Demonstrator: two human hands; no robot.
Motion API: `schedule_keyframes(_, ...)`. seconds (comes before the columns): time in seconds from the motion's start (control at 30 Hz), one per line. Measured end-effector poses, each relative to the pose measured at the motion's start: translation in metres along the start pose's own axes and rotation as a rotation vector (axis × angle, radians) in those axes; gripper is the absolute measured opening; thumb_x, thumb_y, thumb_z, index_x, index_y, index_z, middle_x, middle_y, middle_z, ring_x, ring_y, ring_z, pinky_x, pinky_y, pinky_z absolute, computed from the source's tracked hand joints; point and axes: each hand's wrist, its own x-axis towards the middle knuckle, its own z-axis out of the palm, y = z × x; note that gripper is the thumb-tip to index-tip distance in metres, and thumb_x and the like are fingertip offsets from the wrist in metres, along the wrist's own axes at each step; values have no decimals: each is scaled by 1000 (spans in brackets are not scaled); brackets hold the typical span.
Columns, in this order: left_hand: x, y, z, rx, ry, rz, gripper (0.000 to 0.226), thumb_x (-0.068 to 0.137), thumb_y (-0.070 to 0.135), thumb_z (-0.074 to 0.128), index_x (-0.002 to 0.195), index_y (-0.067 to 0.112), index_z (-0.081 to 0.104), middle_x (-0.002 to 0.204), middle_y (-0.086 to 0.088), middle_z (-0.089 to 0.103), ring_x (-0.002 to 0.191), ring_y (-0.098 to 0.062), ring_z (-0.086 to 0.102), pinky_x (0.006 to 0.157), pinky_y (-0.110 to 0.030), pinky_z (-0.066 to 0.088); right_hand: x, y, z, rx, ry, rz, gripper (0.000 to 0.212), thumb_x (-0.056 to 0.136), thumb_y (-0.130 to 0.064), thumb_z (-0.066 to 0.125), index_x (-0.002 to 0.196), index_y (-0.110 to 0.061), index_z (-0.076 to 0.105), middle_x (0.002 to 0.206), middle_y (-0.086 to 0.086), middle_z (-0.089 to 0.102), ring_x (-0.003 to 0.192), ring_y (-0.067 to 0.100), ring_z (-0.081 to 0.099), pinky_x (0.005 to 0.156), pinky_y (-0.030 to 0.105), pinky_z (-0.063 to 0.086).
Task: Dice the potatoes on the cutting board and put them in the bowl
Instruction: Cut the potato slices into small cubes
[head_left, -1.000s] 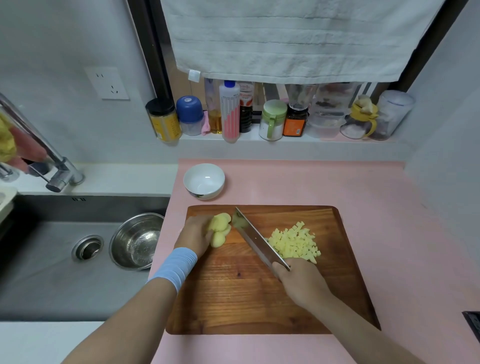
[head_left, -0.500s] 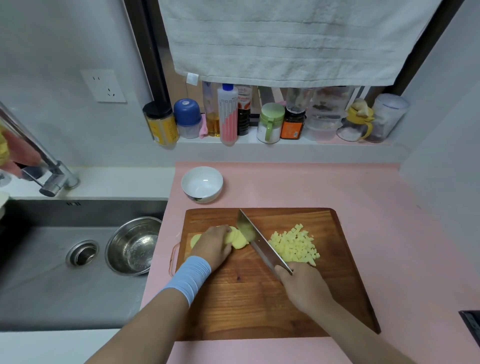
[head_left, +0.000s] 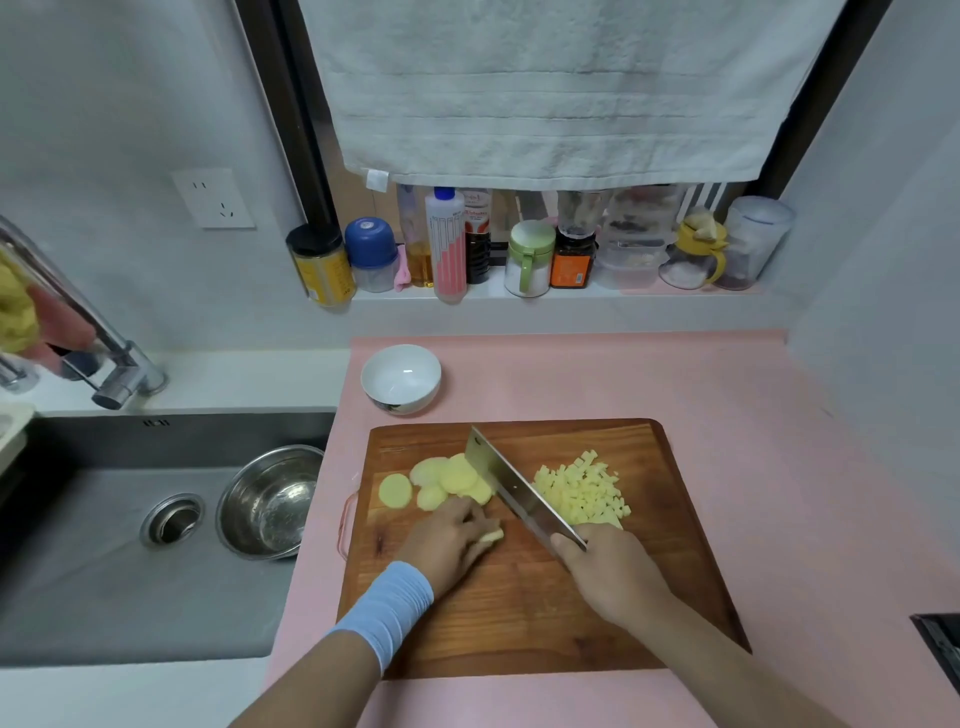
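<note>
Judging by the board (head_left: 519, 623), the task was taken to be roughly half done: a pile of dice (head_left: 582, 491) lay right of the knife (head_left: 514, 491), fanned slices (head_left: 447, 480) lay left of it, not yet cubed, and the bowl (head_left: 401, 376) beyond the board's far left corner was seen to hold nothing. The left hand (head_left: 452, 540) was curled over a small piece (head_left: 492, 536) beside the blade; the right hand (head_left: 613, 577) was wrapped round the handle, which was hidden by it. How much potato was covered by the left hand could not be told, nor whether the edge was touching the board.
</note>
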Motion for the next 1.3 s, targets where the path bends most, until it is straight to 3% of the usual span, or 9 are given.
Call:
schedule_keyframes(0.07, -17, 5, 11, 34, -31, 32, 33, 89, 46, 57, 114, 27, 68, 105, 7, 57, 95, -13, 54, 60, -31, 56, -2, 3, -1, -48, -29, -32, 37, 102, -48, 47, 71, -30, 57, 70, -7, 65, 70, 9, 62, 59, 29, 45)
schedule_keyframes(0.2, -35, 13, 20, 6, 23, 18, 33, 87, 46, 61, 104, 18, 69, 108, 5, 58, 99, -12, 52, 74, -26, 54, -6, 13, -1, -163, -44, -96, 43, 102, -50, 46, 66, -27, 49, 65, -7, 58, 66, 11, 57, 55, 28, 38)
schedule_keyframes(0.37, -42, 20, 27, -65, 93, -92, 23, 85, 38, 62, 96, 20, 70, 113, 7, 61, 106, -10, 53, 85, -28, 53, -3, 24, -1, -259, -39, -164, 37, 102, -51, 44, 78, -29, 61, 70, -9, 63, 69, 9, 59, 57, 27, 41)
schedule_keyframes(0.57, -53, 28, 23, -65, 72, 17, 19, 80, 18, 63, 96, 19, 72, 119, 6, 63, 114, -13, 57, 93, -28, 51, 0, 35, -2, -298, -61, -215, 36, 102, -49, 45, 77, -30, 60, 69, -10, 61, 68, 8, 56, 57, 27, 41)
schedule_keyframes(0.7, -55, 38, 29, 32, 102, 13, 19, 87, 37, 65, 96, 21, 71, 108, 7, 62, 99, -14, 57, 77, -29, 54, 0, 36, -2, -283, -82, -238, 32, 103, -50, 45, 94, -31, 69, 72, -11, 63, 73, 9, 58, 63, 27, 44)
schedule_keyframes(0.8, -53, 31, 34, 37, 126, -20, 19, 94, 31, 56, 97, 19, 70, 106, 5, 61, 95, -16, 58, 65, -31, 56, 0, 36, -5, -276, -123, -225, 35, 103, -50, 46, 83, -28, 65, 68, -10, 60, 68, 7, 57, 60, 25, 42)
schedule_keyframes(1.0, -57, 24, 26, 85, 92, 96, 22, 89, 13, 56, 105, 18, 70, 108, 4, 62, 98, -18, 60, 77, -28, 54, 0, 39, -17, -279, -176, -222, 44, 102, -48, 49, 62, -30, 46, 65, -9, 57, 62, 7, 53, 54, 24, 35)
schedule_keyframes(1.17, -54, 34, 32, 75, 157, 12, 14, 98, 23, 54, 100, 17, 66, 100, 5, 59, 90, -15, 53, 72, -30, 52, 0, 34, -13, -338, -143, -276, 38, 103, -48, 45, 68, -34, 50, 69, -11, 58, 67, 7, 54, 56, 23, 37)
schedule_keyframes(1.3, -53, 30, 39, 83, 158, 11, 19, 101, 26, 51, 96, 16, 67, 97, 3, 60, 89, -16, 52, 71, -32, 52, -5, 31, -4, -327, -88, -355, 30, 105, -47, 41, 86, -34, 60, 66, -10, 55, 69, 9, 57, 58, 24, 41)
